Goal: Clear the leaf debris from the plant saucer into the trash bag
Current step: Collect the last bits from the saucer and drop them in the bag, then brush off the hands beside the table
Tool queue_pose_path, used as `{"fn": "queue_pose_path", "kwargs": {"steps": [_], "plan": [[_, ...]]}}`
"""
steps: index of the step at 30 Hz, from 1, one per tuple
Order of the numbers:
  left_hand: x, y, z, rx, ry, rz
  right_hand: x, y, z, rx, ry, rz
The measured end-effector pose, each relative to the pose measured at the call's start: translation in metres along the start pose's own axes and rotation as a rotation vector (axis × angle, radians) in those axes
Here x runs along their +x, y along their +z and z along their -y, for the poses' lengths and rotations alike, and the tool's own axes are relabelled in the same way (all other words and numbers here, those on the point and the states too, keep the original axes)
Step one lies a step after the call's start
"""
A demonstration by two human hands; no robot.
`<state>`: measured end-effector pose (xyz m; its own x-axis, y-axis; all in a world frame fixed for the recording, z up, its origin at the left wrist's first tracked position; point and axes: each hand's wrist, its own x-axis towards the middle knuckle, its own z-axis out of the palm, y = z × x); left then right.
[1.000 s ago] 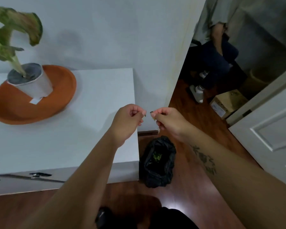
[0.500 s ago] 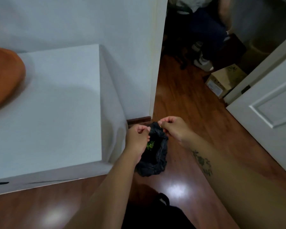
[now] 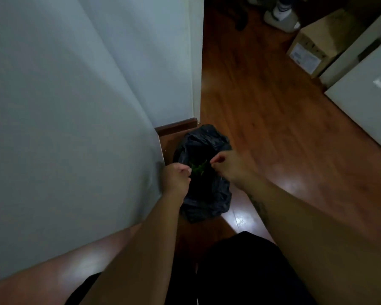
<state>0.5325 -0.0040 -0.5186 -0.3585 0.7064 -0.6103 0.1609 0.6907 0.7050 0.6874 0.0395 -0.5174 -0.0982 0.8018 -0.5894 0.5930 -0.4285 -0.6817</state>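
Note:
The black trash bag [image 3: 204,194] sits crumpled on the wooden floor beside the white cabinet [image 3: 64,128], its mouth facing up. Green leaf bits [image 3: 198,166] lie inside the mouth. My left hand [image 3: 176,176] hovers over the bag's left rim and my right hand [image 3: 228,166] over its right rim. Both hands have their fingers pinched together. The picture is blurred, so I cannot make out anything between the fingertips. The plant saucer is out of view.
A white wall corner [image 3: 195,62] rises behind the bag. A cardboard box [image 3: 312,51] stands on the floor at the far right next to a white door [image 3: 365,95]. Another person's shoes [image 3: 279,14] show at the top.
My view has swung down and right, leaving the saucer and plant behind. Both hands have dropped from chest height to the mouth of the bag and moved slightly apart.

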Motion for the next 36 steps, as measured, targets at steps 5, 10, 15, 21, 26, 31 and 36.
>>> {"fn": "queue_pose_path", "kwargs": {"steps": [5, 10, 15, 21, 26, 31, 36], "plan": [[0.016, 0.005, 0.007, 0.034, 0.019, 0.005, 0.011, 0.008, -0.010, 0.020, 0.032, -0.071], [-0.019, -0.010, -0.027, -0.019, 0.080, 0.021, -0.020, -0.018, 0.024, 0.042, -0.002, -0.137], [-0.084, -0.050, -0.103, -0.091, 0.101, 0.039, -0.083, -0.068, 0.102, 0.135, -0.039, -0.177], [-0.163, -0.108, -0.217, -0.207, 0.258, 0.020, -0.158, -0.124, 0.223, 0.208, -0.181, -0.240], [-0.211, -0.178, -0.274, -0.127, 0.448, -0.050, -0.194, -0.130, 0.312, 0.235, -0.333, -0.246], [-0.218, -0.276, -0.277, -0.111, 0.554, -0.167, -0.221, -0.083, 0.390, 0.206, -0.417, -0.210], [-0.211, -0.385, -0.246, -0.056, 0.631, -0.320, -0.236, 0.001, 0.448, 0.205, -0.456, -0.110]]}}
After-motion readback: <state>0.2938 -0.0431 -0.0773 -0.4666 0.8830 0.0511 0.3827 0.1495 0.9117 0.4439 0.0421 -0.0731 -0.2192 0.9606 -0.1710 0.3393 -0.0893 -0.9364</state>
